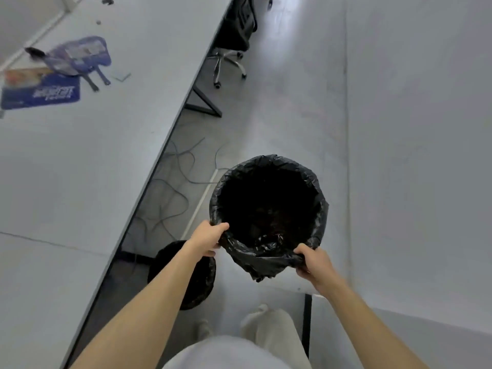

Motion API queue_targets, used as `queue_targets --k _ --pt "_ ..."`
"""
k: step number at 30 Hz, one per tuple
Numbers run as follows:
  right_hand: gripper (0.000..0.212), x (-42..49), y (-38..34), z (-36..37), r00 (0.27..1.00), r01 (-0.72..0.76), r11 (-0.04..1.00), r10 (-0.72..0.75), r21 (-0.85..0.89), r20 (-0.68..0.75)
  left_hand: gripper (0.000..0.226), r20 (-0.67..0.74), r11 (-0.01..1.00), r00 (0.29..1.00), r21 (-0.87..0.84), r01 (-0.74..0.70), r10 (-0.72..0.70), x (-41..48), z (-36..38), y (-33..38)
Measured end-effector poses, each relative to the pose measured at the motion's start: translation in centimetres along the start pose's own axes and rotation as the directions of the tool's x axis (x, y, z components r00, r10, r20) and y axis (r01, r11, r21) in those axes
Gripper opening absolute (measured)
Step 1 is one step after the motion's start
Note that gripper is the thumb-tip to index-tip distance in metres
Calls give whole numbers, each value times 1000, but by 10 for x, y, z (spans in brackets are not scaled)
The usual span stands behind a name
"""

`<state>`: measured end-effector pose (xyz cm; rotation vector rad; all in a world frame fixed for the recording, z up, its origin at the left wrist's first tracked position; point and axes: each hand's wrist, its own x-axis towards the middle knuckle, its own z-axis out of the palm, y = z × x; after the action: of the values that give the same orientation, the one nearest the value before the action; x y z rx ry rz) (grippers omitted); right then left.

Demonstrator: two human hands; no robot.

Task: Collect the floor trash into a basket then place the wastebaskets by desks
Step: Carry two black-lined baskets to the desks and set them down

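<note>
I hold a wastebasket (269, 209) lined with a black plastic bag, lifted above the floor in front of me. My left hand (209, 238) grips its near-left rim, thumb over the edge. On the near-right rim my right hand (312, 263) clutches the bunched bag. Something dark and crumpled lies at the bottom of the bag. A second black-lined wastebasket (186, 278) stands on the floor below my left forearm, beside the edge of the long white desk (80, 169).
Blue printed fans and a blue card (40, 91) lie on the desk at the far left. Loose cables (170, 187) trail on the floor under the desk. A black office chair (234, 35) stands at the far end. Pale floor stretches to the right.
</note>
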<state>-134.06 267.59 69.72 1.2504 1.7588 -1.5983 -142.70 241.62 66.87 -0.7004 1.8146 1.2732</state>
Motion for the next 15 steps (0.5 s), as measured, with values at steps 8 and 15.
queue_targets --k 8,15 --pt "22 24 -95 -71 986 159 987 -159 12 49 26 -138 979 986 -171 -113 89 -8 45 115" --pt "58 71 -165 -103 993 116 991 -115 62 -24 41 -292 960 956 -263 -97 16 18 107 205"
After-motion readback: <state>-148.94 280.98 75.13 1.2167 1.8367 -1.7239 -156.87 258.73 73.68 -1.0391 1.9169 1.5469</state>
